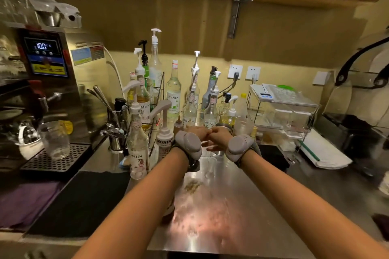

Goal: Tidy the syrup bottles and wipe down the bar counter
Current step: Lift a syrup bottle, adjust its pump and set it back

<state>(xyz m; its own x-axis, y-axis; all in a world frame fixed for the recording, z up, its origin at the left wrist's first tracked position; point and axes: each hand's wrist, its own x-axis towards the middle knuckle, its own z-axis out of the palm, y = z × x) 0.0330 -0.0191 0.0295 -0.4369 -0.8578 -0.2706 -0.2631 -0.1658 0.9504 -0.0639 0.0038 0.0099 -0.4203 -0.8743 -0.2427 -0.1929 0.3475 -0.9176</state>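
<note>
Several Monin syrup bottles crowd the back of the steel counter (210, 206): a tall pump bottle (137, 149) front left, a smaller pump bottle (165, 139) beside it, a clear one (173, 94) behind, others (211, 111) further right. My left hand (196, 132) and my right hand (220, 137) meet just in front of the bottles, fingers touching each other. Both wrists carry grey devices. A metal cup (219, 152) shows below my right hand; I cannot tell whether either hand grips anything. A crumbly stain (192, 185) lies on the counter.
A hot-water machine (46, 57) stands at left with a glass jar (55, 139) on its drip tray. A black mat (80, 202) and a purple cloth (27, 202) lie front left. A clear shelf unit (284, 107) and a folded white towel (324, 153) sit at right.
</note>
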